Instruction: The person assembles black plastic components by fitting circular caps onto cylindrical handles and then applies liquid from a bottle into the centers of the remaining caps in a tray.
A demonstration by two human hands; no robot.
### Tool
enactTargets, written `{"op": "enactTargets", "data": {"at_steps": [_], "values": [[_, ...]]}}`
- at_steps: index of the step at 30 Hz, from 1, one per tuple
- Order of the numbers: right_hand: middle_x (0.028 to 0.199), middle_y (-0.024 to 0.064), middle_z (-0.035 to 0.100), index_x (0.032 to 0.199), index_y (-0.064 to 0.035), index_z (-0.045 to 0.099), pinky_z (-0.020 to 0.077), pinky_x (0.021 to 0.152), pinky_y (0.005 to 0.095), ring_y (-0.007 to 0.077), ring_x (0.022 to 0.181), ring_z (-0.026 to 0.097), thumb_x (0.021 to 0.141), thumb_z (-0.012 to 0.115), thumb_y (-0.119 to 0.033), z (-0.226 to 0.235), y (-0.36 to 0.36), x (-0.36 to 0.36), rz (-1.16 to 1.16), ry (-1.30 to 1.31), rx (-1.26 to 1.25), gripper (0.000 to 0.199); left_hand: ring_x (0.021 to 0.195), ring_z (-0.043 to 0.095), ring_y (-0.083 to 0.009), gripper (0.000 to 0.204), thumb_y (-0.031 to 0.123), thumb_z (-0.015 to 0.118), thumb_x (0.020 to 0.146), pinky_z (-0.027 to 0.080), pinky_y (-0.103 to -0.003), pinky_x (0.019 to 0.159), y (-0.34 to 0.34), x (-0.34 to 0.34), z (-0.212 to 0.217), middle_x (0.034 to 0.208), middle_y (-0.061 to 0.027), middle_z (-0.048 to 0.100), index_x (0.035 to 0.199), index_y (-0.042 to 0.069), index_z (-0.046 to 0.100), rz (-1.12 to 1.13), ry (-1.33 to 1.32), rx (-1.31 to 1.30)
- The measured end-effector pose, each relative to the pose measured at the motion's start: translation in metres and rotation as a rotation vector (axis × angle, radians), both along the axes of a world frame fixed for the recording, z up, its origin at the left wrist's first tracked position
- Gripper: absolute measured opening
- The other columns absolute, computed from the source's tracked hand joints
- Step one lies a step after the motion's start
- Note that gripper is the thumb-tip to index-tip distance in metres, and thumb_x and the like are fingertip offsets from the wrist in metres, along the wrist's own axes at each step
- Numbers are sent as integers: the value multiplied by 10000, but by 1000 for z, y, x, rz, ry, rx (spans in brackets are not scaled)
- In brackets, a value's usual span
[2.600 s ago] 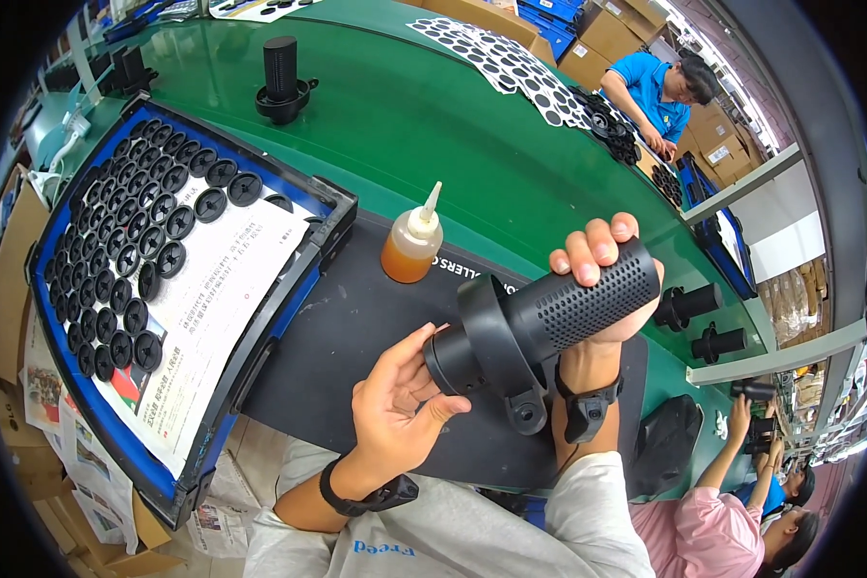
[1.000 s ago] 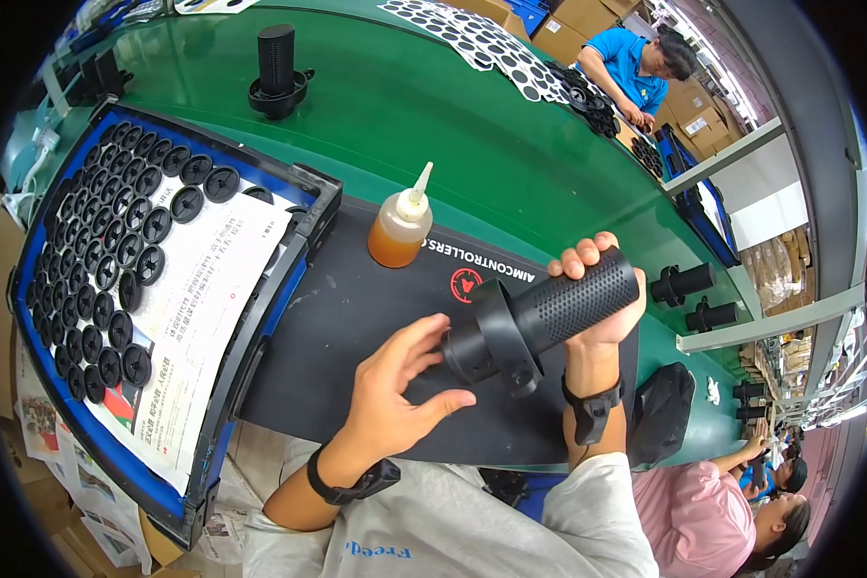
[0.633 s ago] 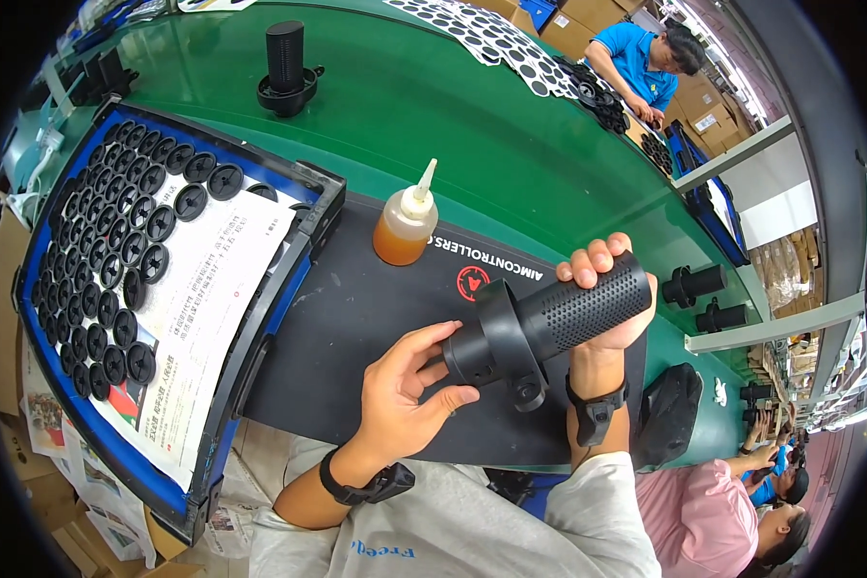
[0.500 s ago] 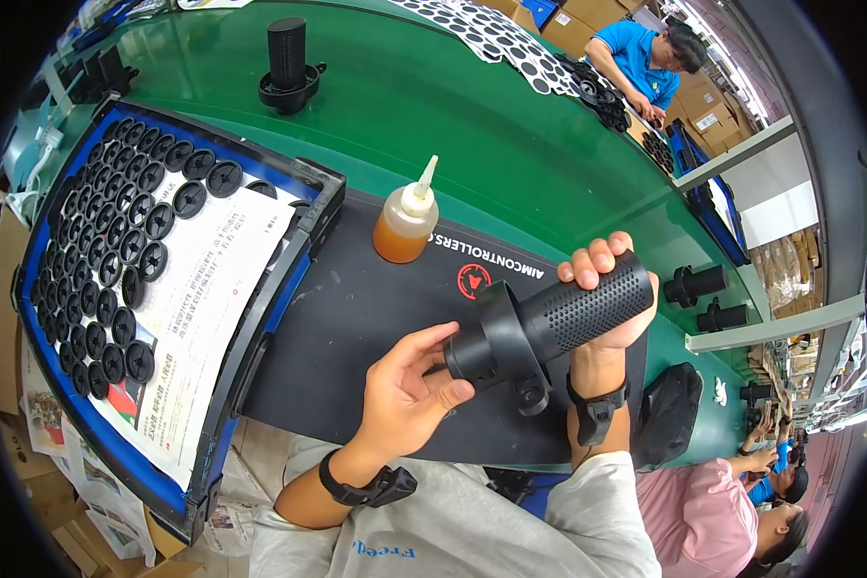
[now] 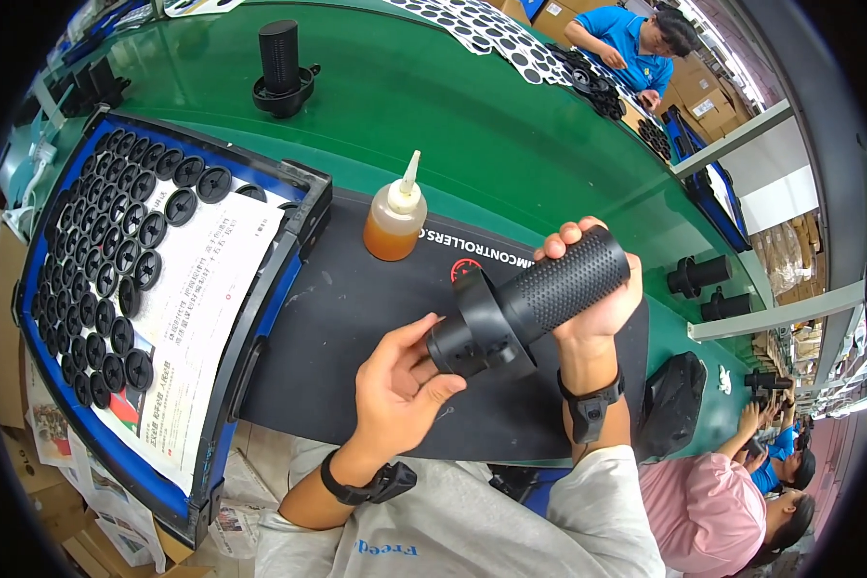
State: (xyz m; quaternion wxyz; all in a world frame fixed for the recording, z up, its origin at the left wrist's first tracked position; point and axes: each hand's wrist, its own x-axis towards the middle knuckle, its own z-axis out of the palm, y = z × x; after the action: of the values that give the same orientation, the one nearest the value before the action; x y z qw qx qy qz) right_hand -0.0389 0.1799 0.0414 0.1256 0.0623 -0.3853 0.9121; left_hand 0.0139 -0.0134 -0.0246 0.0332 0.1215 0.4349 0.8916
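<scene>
Held above the black mat (image 5: 356, 318), the black perforated plastic cylinder (image 5: 535, 299) sits gripped in the right hand (image 5: 592, 299), left hand (image 5: 400, 390) half-curled on its base; loosened fingers would probably drop it

The black perforated cylinder (image 5: 535, 303) hides the right hand's (image 5: 592, 299) palm. The left hand's (image 5: 395, 390) fingertips cover the cylinder's near end face. At twelve o'clock, the punched sheet (image 5: 482, 24) is cut off by the edge.
</scene>
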Motion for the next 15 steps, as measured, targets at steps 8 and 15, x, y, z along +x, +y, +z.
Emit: {"op": "enactTargets", "data": {"at_steps": [8,15], "values": [[863,129,576,945,-25,518,487,749,446,288,775,573,808,385,-326,-2,-1,-3,-22,-136,-185,357,1127,566,-277,658,65,761,776,491,-386,949,-1,2,1,1252,-225,516,1304,-82,397,118,130,-137],[880,111,571,1015,-21,531,472,771,411,252,780,565,852,378,-303,0,-6,4,-14,-11,-66,360,1010,631,-282,642,24,753,772,535,-381,873,-9,-5,3,1131,-207,597,1301,-85,404,-273,-190,54]]}}
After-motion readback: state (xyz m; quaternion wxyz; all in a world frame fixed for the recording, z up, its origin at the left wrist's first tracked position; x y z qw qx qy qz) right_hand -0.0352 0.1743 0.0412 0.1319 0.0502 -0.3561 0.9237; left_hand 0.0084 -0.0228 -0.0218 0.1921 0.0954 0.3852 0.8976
